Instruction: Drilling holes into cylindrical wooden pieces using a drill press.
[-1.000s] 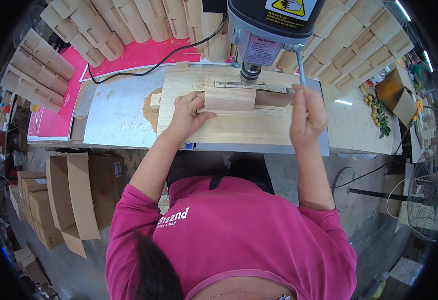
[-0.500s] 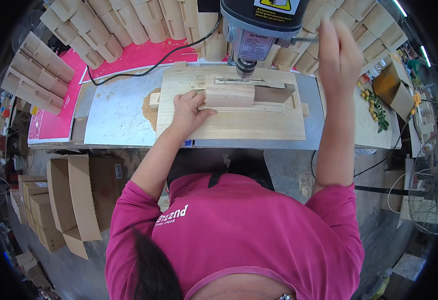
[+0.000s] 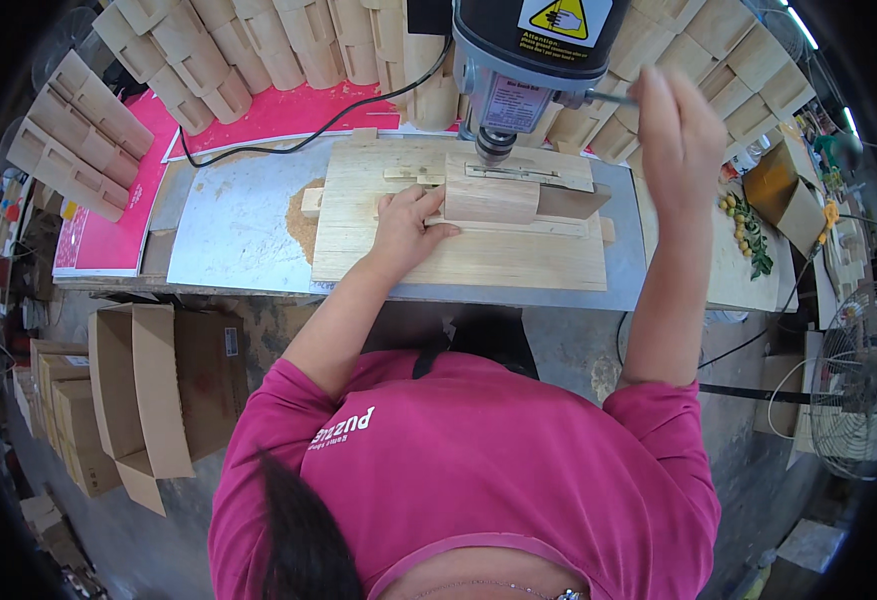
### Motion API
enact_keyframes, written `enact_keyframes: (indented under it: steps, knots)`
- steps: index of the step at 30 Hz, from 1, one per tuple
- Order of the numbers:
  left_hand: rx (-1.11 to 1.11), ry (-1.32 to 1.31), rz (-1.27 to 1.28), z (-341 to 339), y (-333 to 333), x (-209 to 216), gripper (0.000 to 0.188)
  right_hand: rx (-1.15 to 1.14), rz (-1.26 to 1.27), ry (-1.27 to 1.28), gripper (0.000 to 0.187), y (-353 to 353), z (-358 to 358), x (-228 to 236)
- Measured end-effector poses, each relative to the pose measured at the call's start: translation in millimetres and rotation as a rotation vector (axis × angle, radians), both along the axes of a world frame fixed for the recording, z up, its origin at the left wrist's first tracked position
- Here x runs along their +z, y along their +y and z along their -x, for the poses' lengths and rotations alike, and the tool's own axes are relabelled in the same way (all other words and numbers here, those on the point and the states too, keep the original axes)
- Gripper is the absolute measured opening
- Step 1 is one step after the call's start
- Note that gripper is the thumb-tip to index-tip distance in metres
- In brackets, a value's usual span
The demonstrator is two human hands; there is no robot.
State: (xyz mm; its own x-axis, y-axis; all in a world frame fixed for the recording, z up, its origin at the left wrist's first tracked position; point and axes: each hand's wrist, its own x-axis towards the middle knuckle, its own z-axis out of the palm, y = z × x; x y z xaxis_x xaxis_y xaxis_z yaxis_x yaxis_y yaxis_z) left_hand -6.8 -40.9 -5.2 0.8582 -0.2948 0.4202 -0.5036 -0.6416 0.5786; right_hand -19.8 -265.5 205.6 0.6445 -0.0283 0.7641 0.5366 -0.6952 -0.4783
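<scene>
A pale wooden block lies in a wooden jig with strips, on a flat wooden board. My left hand is at the block's left end, its fingers against it and the thumb along the near side. Above the block's far edge is the chuck of a bench drill; whether its bit touches the wood I cannot tell. My right hand, slightly blurred, is raised and closed on the drill's lever. A thin grey-brown plate stands at the block's right end.
Stacks of slotted wooden blocks line the back of the bench, with more at left. A black cable runs to the drill. Sawdust lies left of the board. Fruit with leaves lies at right, a cardboard box below left.
The wooden block has slid right along the jig under the drill, and my left hand has moved right with it. My right hand stays up at the lever.
</scene>
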Motion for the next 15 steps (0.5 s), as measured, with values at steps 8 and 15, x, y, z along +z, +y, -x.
enact_keyframes:
  steps: [8, 15]
  knots:
    - [-0.025, 0.005, -0.027, -2, -2, -2, 0.056, 0.062, -0.096, -0.158, 0.009, 4, 22, -101]
    - [-0.014, -0.008, -0.035, -2, -2, -3, 0.056, 0.068, -0.03, -0.309, 0.008, 4, 3, -145]
